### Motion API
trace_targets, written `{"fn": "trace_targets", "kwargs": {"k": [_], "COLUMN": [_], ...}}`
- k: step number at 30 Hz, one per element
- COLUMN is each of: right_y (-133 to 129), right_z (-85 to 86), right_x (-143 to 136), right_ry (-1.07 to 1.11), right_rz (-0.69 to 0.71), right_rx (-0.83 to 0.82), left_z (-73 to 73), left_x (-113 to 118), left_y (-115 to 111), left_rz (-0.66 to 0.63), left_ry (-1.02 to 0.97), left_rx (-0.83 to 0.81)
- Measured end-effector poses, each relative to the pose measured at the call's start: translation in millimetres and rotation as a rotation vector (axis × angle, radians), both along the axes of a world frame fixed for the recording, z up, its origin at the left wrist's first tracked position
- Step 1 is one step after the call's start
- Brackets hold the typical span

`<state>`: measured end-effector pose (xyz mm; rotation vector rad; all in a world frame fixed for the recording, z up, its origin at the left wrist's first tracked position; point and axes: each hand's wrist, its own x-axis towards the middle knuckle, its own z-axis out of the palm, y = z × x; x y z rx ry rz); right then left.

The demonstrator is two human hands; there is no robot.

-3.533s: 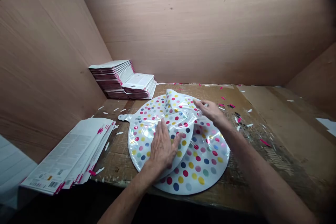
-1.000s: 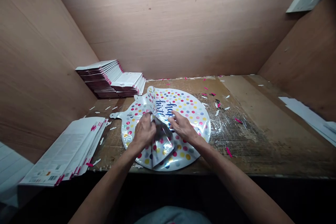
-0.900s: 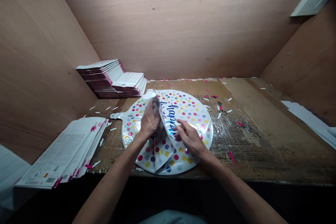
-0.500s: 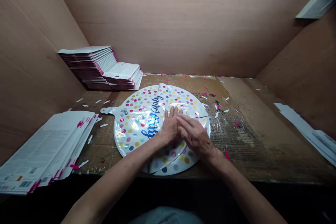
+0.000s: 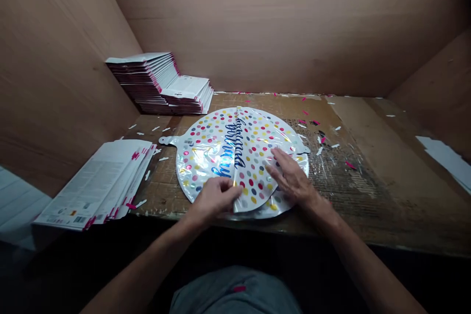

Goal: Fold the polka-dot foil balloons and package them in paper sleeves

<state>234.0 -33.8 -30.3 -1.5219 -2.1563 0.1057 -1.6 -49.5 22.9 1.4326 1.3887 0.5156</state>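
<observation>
A flat white foil balloon (image 5: 206, 152) with coloured dots and blue lettering lies in front of me on the cardboard-covered bench. Its right part is folded back over itself, with a crease running down the middle through the lettering. The tail sticks out at the left. Along the near edge, by the crease, my left hand (image 5: 217, 198) pinches the foil between thumb and fingers. My right hand (image 5: 292, 176) rests flat on the right side of the folded layer, fingers stretched out.
Folded white cards with pink edges form a stack (image 5: 158, 83) at the back left. More printed cards (image 5: 95, 181) lie at the front left, overhanging the bench edge. White paper strips (image 5: 445, 159) lie at the right. Pink and white scraps dot the cardboard (image 5: 353, 201). Wooden panels surround the bench.
My hands have moved apart from the middle of the balloon. The left has gone to the near edge and closed on the foil; the right lies farther right. The view has shifted.
</observation>
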Motion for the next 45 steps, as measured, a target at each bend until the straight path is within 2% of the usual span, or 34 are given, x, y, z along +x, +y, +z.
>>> {"fn": "trace_targets", "kwargs": {"k": [2,4,5,7,9,11,12,13,15,16,18,20,22,23,24,26,27,29,31,33,35,37,41,43,45], "right_y": [-26.0,-45.1,-50.2,-52.9,-51.0,-50.6,-51.5,-52.2,-48.5,-41.2,-10.8,40.4,100.8,128.5,151.2,175.0,175.0,155.5,122.7,93.3,78.4,80.5,108.4,115.6,112.0], "right_z": [14.2,22.1,22.4,16.6,6.9,1.4,2.7,7.5,28.2,43.4,79.2,114.4,140.1,147.2,149.7,140.0,128.0,92.9,50.8,12.4,-13.5,-23.8,-15.0,-8.4,-4.9], "right_x": [-15.2,-29.0,-33.8,-37.7,-34.8,-29.0,-26.0,-23.4,-19.8,-18.9,-18.7,-19.9,-19.6,-17.6,-13.8,0.5,11.0,36.5,61.9,79.2,84.5,81.2,69.5,65.0,61.2], "right_ry": [0.108,0.127,0.117,0.089,0.046,-0.020,-0.059,-0.100,-0.180,-0.215,-0.264,-0.266,-0.193,-0.163,-0.129,-0.038,0.036,0.278,0.512,0.565,0.497,0.349,-0.031,-0.159,-0.194], "right_rz": [0.159,0.223,0.203,0.126,0.099,0.132,0.159,0.191,0.254,0.275,0.289,0.279,0.255,0.197,0.094,-0.094,-0.160,-0.246,-0.347,-0.401,-0.449,-0.506,-0.616,-0.647,-0.668], "right_rx": [0.115,0.255,0.324,0.417,0.433,0.395,0.355,0.288,0.062,-0.080,-0.360,-0.560,-0.697,-0.746,-0.718,-0.568,-0.461,-0.270,-0.270,-0.328,-0.255,-0.162,-0.170,-0.233,-0.252], "left_z": [25.8,50.1,60.3,74.8,78.8,70.0,60.8,49.1,21.1,6.7,-18.3,-34.1,-40.1,-40.3,-39.5,-36.9,-36.0,-35.9,-37.8,-40.5,-42.2,-42.1,-40.2,-43.4,-51.5], "left_x": [4.1,6.6,7.4,8.5,9.7,11.4,12.0,11.9,8.3,4.3,-7.1,-18.6,-23.8,-22.9,-19.8,-8.9,-2.5,9.0,17.3,22.8,27.3,31.9,40.0,41.9,41.8], "left_y": [12.4,20.4,23.4,30.7,43.3,62.3,73.1,83.7,101.3,107.1,112.9,114.3,116.6,119.1,122.7,132.5,138.1,148.9,157.0,160.8,160.5,157.6,151.3,151.0,153.1], "left_rz": [0.018,0.018,-0.014,-0.093,-0.074,-0.067,-0.128,-0.259,-0.551,-0.628,-0.605,-0.486,-0.392,-0.333,-0.259,-0.090,-0.017,0.074,0.115,0.139,0.152,0.169,0.190,0.140,0.016], "left_ry": [-0.298,-0.429,-0.398,-0.150,0.178,0.348,0.356,0.336,0.315,0.312,0.238,0.068,-0.035,-0.012,0.056,0.224,0.285,0.351,0.393,0.437,0.480,0.524,0.575,0.604,0.662], "left_rx": [-0.190,-0.210,-0.177,0.004,0.374,0.774,0.906,0.966,0.868,0.762,0.564,0.439,0.374,0.362,0.358,0.364,0.366,0.362,0.364,0.371,0.384,0.405,0.483,0.649,0.819]}}
